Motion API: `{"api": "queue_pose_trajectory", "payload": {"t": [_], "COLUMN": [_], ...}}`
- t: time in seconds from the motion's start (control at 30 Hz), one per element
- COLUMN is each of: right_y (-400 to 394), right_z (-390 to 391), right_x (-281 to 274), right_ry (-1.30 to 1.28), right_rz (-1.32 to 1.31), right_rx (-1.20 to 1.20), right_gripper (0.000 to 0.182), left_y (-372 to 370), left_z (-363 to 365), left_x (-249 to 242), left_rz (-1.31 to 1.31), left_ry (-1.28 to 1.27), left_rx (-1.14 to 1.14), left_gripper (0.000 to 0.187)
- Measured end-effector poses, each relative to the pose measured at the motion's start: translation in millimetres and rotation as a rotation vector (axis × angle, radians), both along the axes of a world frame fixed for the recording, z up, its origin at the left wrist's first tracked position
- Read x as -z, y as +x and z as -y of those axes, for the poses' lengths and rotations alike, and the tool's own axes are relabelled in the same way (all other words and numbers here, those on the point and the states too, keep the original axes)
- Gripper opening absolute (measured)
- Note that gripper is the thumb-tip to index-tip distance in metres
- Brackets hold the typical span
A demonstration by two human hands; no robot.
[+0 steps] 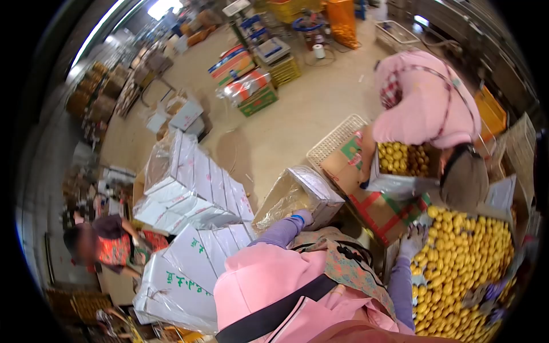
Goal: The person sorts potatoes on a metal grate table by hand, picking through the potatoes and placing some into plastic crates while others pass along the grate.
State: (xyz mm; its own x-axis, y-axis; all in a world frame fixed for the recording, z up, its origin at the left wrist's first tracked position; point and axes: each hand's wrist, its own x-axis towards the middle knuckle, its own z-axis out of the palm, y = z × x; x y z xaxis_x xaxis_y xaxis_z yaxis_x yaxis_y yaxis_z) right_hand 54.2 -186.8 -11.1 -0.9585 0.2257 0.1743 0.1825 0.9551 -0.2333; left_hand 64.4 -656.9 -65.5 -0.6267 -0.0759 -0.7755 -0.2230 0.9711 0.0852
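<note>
My left hand (303, 216), with a lavender sleeve and a blue wristband, is at the near edge of an open cardboard box (330, 212) lined with clear plastic. Its fingers look curled on the box's edge, partly hidden. My right hand (410, 242), in a greyish glove, reaches to the left edge of a wide heap of small yellow oval fruits (463, 251). Its fingers look stretched out towards the fruits, with nothing visibly held.
A co-worker in pink (429, 97) bends over a box of fruits (394, 157). Purple-gloved hands (494, 290) of another person touch the heap at right. White boxes (189, 268) are stacked at left, near a person in a dark shirt (111, 240). A cream crate (337, 137) stands ahead.
</note>
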Motion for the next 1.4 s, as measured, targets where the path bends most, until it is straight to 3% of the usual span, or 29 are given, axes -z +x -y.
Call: {"api": "queue_pose_trajectory", "payload": {"t": [0.13,0.33,0.57,0.63,0.7,0.77,0.83,0.9,0.93,0.97,1.03,1.1,1.2,1.27,1.33,1.4], "right_y": [-2,1,13,17,23,30,35,43,48,54,69,91,131,157,175,191], "right_z": [3,1,-4,-7,-12,-14,-15,-17,-22,-23,-25,-34,-40,-41,-38,-32], "right_x": [-6,0,-4,-11,-9,-25,-23,-15,-19,-21,-36,-31,-29,-29,-42,-42], "right_ry": [-0.053,-0.076,-0.159,-0.16,-0.129,-0.164,-0.197,-0.21,-0.237,-0.182,-0.18,-0.199,-0.262,-0.27,-0.272,-0.266], "right_rz": [0.058,-0.028,-0.124,-0.039,-0.075,-0.038,-0.03,-0.068,-0.057,-0.04,0.009,0.056,0.098,0.045,0.035,0.003], "right_rx": [0.053,0.071,0.002,0.029,-0.056,-0.063,-0.015,-0.002,-0.015,-0.007,0.026,0.082,0.162,0.236,0.351,0.476], "right_gripper": [0.03,0.029,0.031,0.032,0.034,0.038,0.038,0.037,0.037,0.038,0.04,0.041,0.041,0.042,0.041,0.039], "left_y": [4,-7,-80,-103,-120,-146,-148,-184,-193,-195,-201,-182,-195,-197,-214,-224], "left_z": [-30,-87,-194,-236,-278,-318,-359,-377,-383,-381,-369,-357,-278,-233,-194,-194], "left_x": [-6,-58,-73,-74,-85,-48,-76,14,44,61,39,-62,-39,-5,23,28], "left_rz": [-0.007,-0.162,-0.221,-0.232,-0.323,-0.345,-0.362,-0.399,-0.199,0.026,-0.189,-0.639,-1.094,-0.98,-0.292,-0.273], "left_ry": [-0.027,-0.042,-0.011,-0.021,0.133,0.112,0.154,0.266,0.593,0.869,0.713,0.278,0.308,0.002,0.405,0.387], "left_rx": [0.136,0.324,0.568,0.569,0.616,0.591,0.587,0.587,0.301,-0.013,0.263,0.774,0.899,0.736,0.02,0.128], "left_gripper": [0.041,0.036,0.04,0.04,0.04,0.04,0.042,0.041,0.04,0.039,0.038,0.044,0.079,0.087,0.071,0.063]}}
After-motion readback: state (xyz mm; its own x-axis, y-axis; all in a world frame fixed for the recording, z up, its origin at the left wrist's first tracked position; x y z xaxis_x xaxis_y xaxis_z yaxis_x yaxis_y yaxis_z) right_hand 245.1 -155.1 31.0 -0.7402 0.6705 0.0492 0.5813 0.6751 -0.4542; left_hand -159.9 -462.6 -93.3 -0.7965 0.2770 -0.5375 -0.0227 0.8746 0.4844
